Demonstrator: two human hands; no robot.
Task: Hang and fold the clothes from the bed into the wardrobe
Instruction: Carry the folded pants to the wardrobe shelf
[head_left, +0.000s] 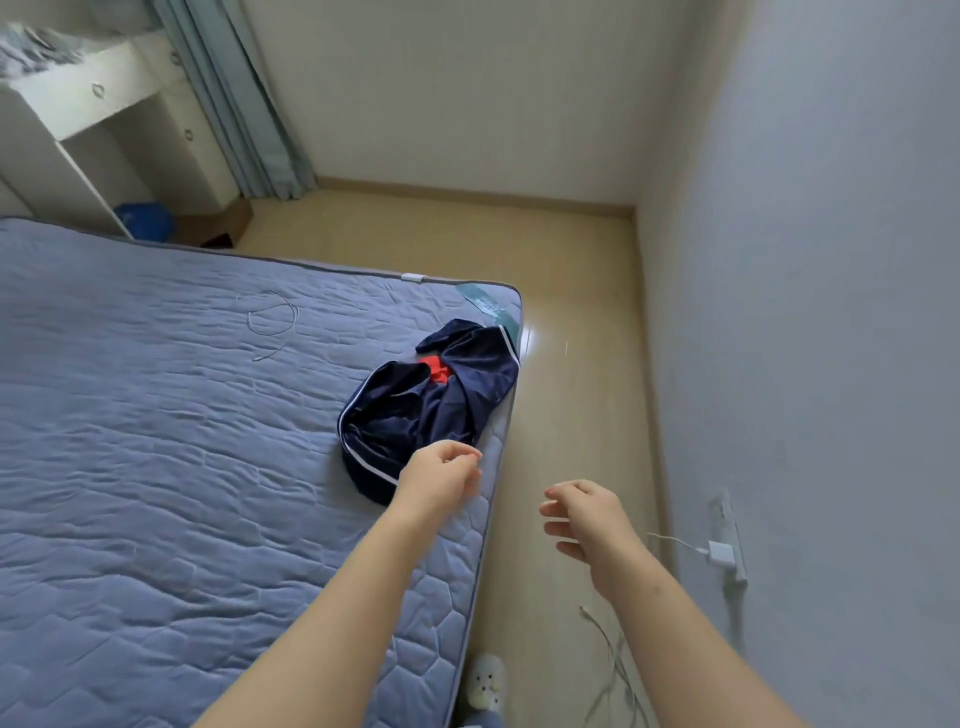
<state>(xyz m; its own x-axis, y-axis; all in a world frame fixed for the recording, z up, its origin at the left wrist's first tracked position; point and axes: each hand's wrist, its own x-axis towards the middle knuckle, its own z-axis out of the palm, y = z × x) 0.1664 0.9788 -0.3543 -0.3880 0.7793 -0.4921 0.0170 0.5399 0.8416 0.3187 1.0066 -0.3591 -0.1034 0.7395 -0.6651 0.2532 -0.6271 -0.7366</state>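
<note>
**Step in hand: pick up the garment**

1 navy garment (431, 395) with white piping and a red patch lies crumpled on the bed (156, 415), close to the far right corner and just beside the mattress edge. No other clothing shows on the bed.

Hand state:
- The left hand (441, 478) is extended over the garment's near edge. Its fingers are loosely curled and hold nothing. Whether they touch the cloth cannot be told.
- The right hand (587, 514) hangs over the floor beside the bed, well apart from the garment, with fingers relaxed and empty.

Recommended procedure (a judgement):
1. Find the piped hem or the collar before lifting, because a grab at the middle of the heap would likely raise a tangled bundle.
2. Pinch that edge with the left hand and bring the right hand in to a 2nd point along the same edge.
3. Lift and shake once so the cloth hangs flat and its type can be read — then hang or fold accordingly.
4. Keep clear of the thin cable (270, 317) lying further in on the bed.

**Containers**

- The wardrobe is not in view.
- A blue tub (145, 221) stands on the floor under the white desk (98, 98) — its contents cannot be seen.
- The desk drawers appear closed.
</note>
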